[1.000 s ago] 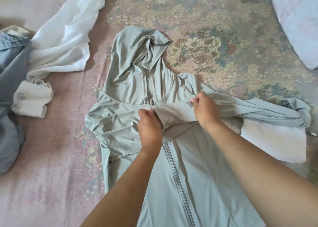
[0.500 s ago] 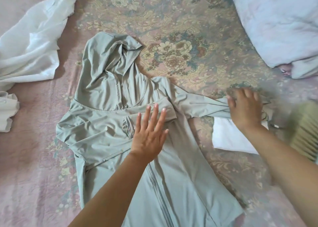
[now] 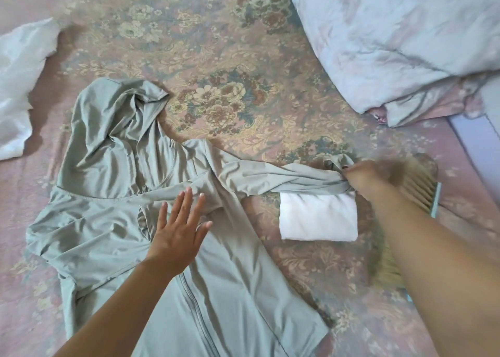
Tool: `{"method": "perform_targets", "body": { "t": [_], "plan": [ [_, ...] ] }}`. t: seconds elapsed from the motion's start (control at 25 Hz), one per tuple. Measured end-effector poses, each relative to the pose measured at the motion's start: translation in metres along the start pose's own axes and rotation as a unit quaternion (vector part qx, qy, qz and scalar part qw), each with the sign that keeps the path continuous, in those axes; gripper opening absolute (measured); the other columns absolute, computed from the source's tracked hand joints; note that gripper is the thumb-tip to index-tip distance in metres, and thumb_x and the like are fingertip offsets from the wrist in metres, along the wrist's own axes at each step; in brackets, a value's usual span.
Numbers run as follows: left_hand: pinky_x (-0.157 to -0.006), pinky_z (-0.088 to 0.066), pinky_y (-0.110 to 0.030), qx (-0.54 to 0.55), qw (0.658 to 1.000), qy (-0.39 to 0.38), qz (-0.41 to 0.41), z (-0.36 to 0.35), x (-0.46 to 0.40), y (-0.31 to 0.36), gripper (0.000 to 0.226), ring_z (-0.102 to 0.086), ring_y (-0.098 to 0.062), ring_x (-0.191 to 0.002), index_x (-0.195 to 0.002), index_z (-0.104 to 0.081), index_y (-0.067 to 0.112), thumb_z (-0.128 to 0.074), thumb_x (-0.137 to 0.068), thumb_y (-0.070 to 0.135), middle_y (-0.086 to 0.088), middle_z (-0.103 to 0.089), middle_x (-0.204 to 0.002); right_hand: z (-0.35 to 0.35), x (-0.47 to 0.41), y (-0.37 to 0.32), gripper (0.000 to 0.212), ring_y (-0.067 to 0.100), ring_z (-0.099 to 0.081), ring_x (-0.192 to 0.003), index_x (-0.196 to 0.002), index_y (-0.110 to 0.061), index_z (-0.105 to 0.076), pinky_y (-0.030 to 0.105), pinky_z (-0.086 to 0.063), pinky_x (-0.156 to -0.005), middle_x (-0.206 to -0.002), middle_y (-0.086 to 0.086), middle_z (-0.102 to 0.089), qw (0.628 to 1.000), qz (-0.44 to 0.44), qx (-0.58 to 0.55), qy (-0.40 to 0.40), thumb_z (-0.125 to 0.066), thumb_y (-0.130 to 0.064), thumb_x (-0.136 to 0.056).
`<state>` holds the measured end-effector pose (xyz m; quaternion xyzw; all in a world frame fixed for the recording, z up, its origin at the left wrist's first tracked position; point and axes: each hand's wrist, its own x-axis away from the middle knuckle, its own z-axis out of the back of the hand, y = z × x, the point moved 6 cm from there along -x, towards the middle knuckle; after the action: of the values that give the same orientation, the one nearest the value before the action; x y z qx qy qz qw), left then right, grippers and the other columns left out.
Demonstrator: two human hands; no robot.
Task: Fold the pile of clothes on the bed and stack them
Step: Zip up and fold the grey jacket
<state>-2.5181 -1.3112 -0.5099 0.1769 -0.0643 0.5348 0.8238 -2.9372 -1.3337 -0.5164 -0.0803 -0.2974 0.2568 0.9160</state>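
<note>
A pale grey-green zip hoodie (image 3: 113, 216) lies face up on the floral bedspread (image 3: 243, 59), hood toward the far side. My left hand (image 3: 180, 229) presses flat on its chest beside the zipper, fingers straight and spread. The hoodie's right sleeve (image 3: 284, 179) stretches out to the right, and my right hand (image 3: 365, 178), blurred by motion, grips its cuff. A folded white garment (image 3: 318, 217) lies on the bed just under that sleeve.
Loose white clothing (image 3: 19, 86) lies at the left edge. A crumpled pale blue quilt (image 3: 405, 37) fills the upper right. A tan bristle brush (image 3: 418, 183) lies on the bed behind my right forearm.
My right hand slid out along the sleeve from the chest and now grips the cuff. My left hand let go of the fabric and lies flat on the chest. The view shifted right.
</note>
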Motion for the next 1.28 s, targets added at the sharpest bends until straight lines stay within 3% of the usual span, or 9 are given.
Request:
{"method": "perform_targets", "body": {
  "t": [0.08, 0.24, 0.48, 0.68, 0.76, 0.88, 1.0, 1.12, 1.28],
  "plan": [
    [-0.116, 0.007, -0.038, 0.057, 0.998, -0.002, 0.03, 0.008, -0.001, 0.008, 0.1, 0.011, -0.015, -0.143, -0.15, -0.006, 0.021, 0.031, -0.071, 0.07, -0.004, 0.002, -0.158, 0.01, 0.001, -0.003, 0.018, 0.019, -0.061, -0.079, -0.09, -0.012, -0.063, 0.021, -0.037, -0.061, -0.098, 0.01, -0.067, 0.998, -0.02, -0.063, 0.023, -0.046, -0.009, -0.094],
    [-0.117, -0.011, -0.028, 0.345, 0.932, 0.055, 0.1, 0.038, 0.0, 0.031, 0.068, -0.015, -0.011, -0.144, -0.148, -0.025, 0.015, -0.019, -0.091, 0.052, -0.001, -0.02, -0.156, 0.034, 0.013, -0.005, 0.023, 0.017, -0.056, -0.065, -0.07, -0.018, -0.051, 0.024, -0.039, -0.063, -0.07, 0.003, -0.058, 0.982, -0.006, -0.158, 0.107, -0.047, -0.01, -0.092],
    [-0.098, -0.02, -0.013, 0.495, 0.852, 0.06, 0.16, 0.032, 0.02, 0.043, 0.057, -0.031, 0.009, -0.122, -0.133, -0.041, 0.032, -0.024, -0.086, 0.06, 0.022, -0.041, -0.13, -0.017, 0.015, 0.024, 0.018, 0.025, -0.056, -0.082, -0.088, -0.01, -0.056, 0.031, -0.047, -0.073, -0.092, 0.011, -0.055, 0.981, -0.121, -0.126, -0.081, -0.06, -0.028, -0.092],
    [-0.091, -0.028, -0.018, 0.509, 0.841, 0.058, 0.176, 0.025, 0.028, 0.046, 0.02, -0.047, -0.006, -0.113, -0.11, -0.049, 0.033, -0.032, -0.1, 0.037, 0.022, -0.053, -0.106, 0.022, 0.029, -0.003, 0.027, 0.019, -0.055, -0.075, -0.111, -0.002, -0.062, 0.025, -0.045, -0.065, -0.093, 0.01, -0.06, 0.915, -0.027, -0.388, 0.111, -0.06, 0.0, -0.083],
    [-0.092, -0.035, -0.025, 0.59, 0.779, 0.046, 0.207, 0.035, 0.025, 0.048, 0.022, -0.053, -0.01, -0.112, -0.108, -0.053, 0.029, -0.033, -0.101, 0.036, 0.013, -0.059, -0.11, 0.037, 0.072, -0.044, 0.02, 0.008, -0.058, -0.073, -0.104, -0.008, -0.062, 0.016, -0.044, -0.062, -0.084, -0.001, -0.062, 0.897, 0.121, -0.409, 0.12, -0.06, -0.002, -0.085],
    [-0.093, -0.044, -0.034, 0.782, 0.569, 0.009, 0.255, 0.046, 0.017, 0.047, 0.043, -0.061, -0.019, -0.106, -0.119, -0.055, 0.014, -0.031, -0.099, 0.045, -0.003, -0.066, -0.108, 0.01, 0.17, -0.096, 0.029, -0.011, -0.055, -0.071, -0.104, -0.017, -0.059, 0.006, -0.041, -0.062, -0.092, -0.008, -0.061, 0.887, 0.331, -0.322, 0.006, -0.058, 0.004, -0.086],
    [-0.094, -0.047, -0.044, 0.877, 0.397, -0.027, 0.269, 0.046, 0.02, 0.028, 0.072, -0.062, -0.029, -0.109, -0.123, -0.055, 0.011, -0.038, -0.084, 0.068, -0.011, -0.068, -0.111, -0.055, 0.266, -0.115, 0.036, 0.004, -0.06, -0.086, -0.11, -0.008, -0.065, 0.016, -0.046, -0.076, -0.105, 0.006, -0.065, 0.829, 0.536, -0.137, -0.086, -0.061, 0.01, -0.08],
    [-0.089, -0.05, -0.042, 0.882, 0.376, -0.009, 0.283, 0.025, 0.04, 0.007, 0.056, -0.061, -0.024, -0.107, -0.119, -0.055, 0.005, -0.045, -0.09, 0.052, -0.015, -0.059, -0.118, -0.117, 0.312, -0.099, 0.036, 0.025, -0.06, -0.108, -0.109, -0.001, -0.067, 0.035, -0.046, -0.094, -0.115, 0.011, -0.066, 0.746, 0.651, 0.013, -0.138, -0.058, 0.01, -0.076],
    [-0.075, -0.055, -0.037, 0.862, 0.36, 0.093, 0.345, 0.002, 0.076, -0.033, 0.025, -0.068, -0.016, -0.086, -0.108, -0.057, 0.006, -0.04, -0.101, 0.023, -0.01, -0.066, -0.103, -0.151, 0.286, -0.064, 0.031, 0.018, -0.057, -0.109, -0.119, -0.005, -0.061, 0.028, -0.043, -0.094, -0.117, 0.005, -0.061, 0.874, 0.452, -0.053, -0.17, -0.055, -0.001, -0.089]
  ]
}}
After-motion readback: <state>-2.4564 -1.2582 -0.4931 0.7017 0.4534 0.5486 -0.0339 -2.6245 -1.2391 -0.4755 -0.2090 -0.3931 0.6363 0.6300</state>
